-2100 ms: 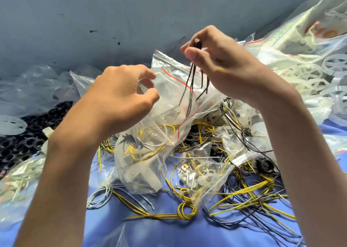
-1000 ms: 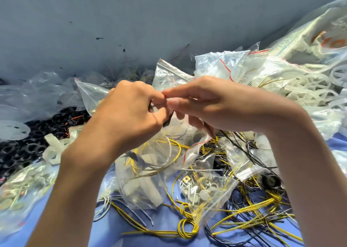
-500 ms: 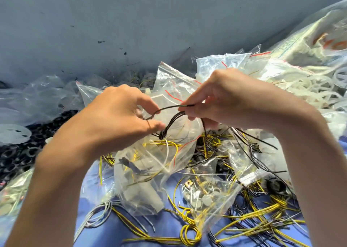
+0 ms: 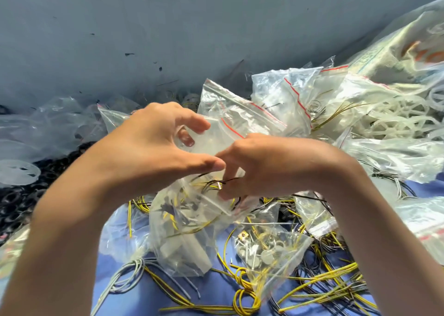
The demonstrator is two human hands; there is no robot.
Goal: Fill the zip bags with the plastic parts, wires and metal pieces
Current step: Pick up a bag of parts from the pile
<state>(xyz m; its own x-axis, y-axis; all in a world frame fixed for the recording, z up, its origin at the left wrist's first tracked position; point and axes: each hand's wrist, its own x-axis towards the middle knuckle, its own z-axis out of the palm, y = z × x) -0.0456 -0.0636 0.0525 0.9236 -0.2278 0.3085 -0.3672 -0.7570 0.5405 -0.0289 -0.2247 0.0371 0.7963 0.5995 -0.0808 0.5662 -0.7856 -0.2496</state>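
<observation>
Wire: thin black wire bundle [image 4: 229, 179], above the mouth 0.5 s ago, now sits inside the clear red-striped zip bag [image 4: 182, 231].
Right hand [image 4: 271, 167]: I see it pinching the bundle.
Left hand [image 4: 153, 147]: grips bag rim open.
Axis: bundle lies crosswise; bag bottom straight below grip.

Right hand [image 4: 271, 164]: it pinches the black wires [image 4: 211, 183]; its fingertips are blurred behind the film of the zip bag [image 4: 192, 234].
Left hand [image 4: 149, 152]: it grips the bag's mouth; one curled finger shows only through the plastic.
Black wires: the ends are lost among the bag's folds.
Black rings [image 4: 16, 205]: blurred and cut off by the left picture edge.
Large bag [image 4: 406, 42]: cut off by the right picture edge; its orange print is unreadable.
Metal pieces [image 4: 266, 253]: too small to tell their shapes.
Forearms: cut off by the bottom picture edge.
</observation>
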